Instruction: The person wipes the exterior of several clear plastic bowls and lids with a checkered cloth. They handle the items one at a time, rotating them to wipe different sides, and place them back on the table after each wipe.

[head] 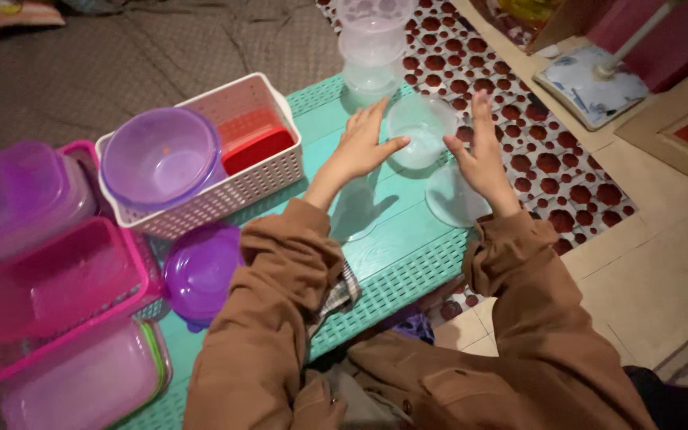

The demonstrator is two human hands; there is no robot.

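At far left, pink lidded containers (49, 287) stacked. Next, a white basket (280, 163) on the turquoise surface (396, 247), holding a purple bowl (161, 155) and a red box (255, 142). In front, a purple lid (199, 271). Then left hand (360, 147) open, fingers spread, touching the left side of a clear round container (420, 131). Right hand (481, 155) open too, flat against its right side. Below, a clear lid (449, 199) at the surface edge. Behind, clear stacked tubs (372, 44).

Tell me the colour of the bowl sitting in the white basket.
The bowl is see-through purple, clearest in the head view.
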